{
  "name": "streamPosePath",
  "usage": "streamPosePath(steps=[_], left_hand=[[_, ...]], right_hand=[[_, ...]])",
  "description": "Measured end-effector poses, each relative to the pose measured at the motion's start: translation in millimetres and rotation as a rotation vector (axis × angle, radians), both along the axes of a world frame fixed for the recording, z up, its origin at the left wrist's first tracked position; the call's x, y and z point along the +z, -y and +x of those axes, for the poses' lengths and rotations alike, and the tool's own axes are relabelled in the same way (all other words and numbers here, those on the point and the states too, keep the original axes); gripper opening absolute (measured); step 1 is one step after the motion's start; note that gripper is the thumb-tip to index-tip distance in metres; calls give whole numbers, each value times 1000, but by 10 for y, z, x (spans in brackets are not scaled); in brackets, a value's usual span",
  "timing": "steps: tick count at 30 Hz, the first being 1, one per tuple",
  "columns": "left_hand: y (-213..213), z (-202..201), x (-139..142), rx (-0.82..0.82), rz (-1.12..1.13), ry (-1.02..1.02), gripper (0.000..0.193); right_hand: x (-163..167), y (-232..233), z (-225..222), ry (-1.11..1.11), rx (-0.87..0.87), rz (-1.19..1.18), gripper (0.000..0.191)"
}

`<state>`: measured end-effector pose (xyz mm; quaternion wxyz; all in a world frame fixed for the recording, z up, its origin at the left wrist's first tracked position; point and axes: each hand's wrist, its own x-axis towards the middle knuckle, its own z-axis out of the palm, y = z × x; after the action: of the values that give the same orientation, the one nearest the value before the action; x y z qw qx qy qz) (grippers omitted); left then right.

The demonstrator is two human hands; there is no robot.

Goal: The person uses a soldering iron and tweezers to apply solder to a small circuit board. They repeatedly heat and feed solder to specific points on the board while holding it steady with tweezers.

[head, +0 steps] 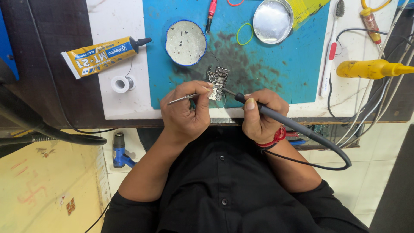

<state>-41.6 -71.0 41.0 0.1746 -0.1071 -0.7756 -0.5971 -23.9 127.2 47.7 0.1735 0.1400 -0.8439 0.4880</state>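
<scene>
Soldering iron (276,115), tweezers (183,99) — circuit board (217,77), tins

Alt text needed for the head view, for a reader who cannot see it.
Seen from above, the left hand holds tweezers and the right hand holds a soldering iron, both tips meeting at a small circuit board on a stained blue mat. A yellow glue tube and solder spool lie to the left.

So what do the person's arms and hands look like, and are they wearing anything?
Both hands, the left hand and the right hand, are bare, without gloves. A black button-up shirt covers the body, its sleeves pushed up near the elbows. A red thread band circles the right wrist.
</scene>
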Motion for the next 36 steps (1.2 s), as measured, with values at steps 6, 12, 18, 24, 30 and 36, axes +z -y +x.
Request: streamPosePath(steps=[6, 12, 18, 24, 30, 36], left_hand=[[-4, -4, 5, 2, 0, -19, 18], [3, 1, 8, 1, -6, -4, 18], [-7, 2, 8, 9, -11, 10, 18], [-1, -2, 6, 0, -2, -15, 18], [-5, -2, 3, 3, -5, -14, 19], [-11, -6, -2, 3, -10, -17, 19]], right_hand=[[14, 2, -7, 8, 10, -4, 11], [16, 16, -15, -1, -1, -9, 12], [19, 19, 4, 53, -52, -42, 12], [11, 5, 2, 68, -23, -83, 11], [-6, -8, 4, 70, -39, -53, 11], [-5, -2, 16, 77, -34, -102, 11]])
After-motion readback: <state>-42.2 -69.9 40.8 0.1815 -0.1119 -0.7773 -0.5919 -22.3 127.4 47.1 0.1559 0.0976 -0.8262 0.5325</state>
